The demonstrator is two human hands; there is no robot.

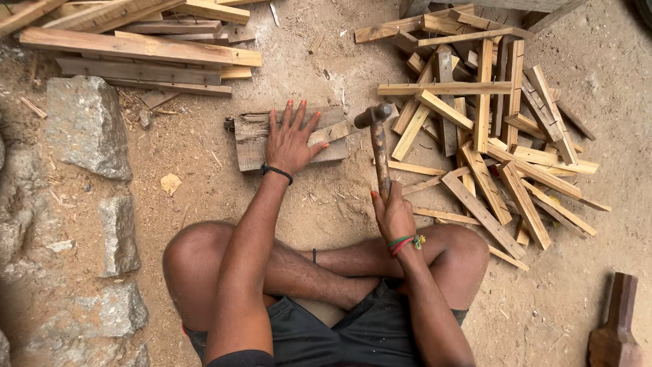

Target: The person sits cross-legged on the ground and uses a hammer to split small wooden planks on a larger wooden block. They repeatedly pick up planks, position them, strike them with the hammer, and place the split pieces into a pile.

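The left hand (291, 141) lies flat, fingers spread, on a wooden block (252, 139) whose long axis runs crosswise (left to right), while the right hand (392, 216) grips a hammer (378, 146), head just beside the block's right end.

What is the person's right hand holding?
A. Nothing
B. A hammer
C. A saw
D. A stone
B: the right hand grips the handle of a hammer, its head raised near the wooden block that the left hand presses flat on.
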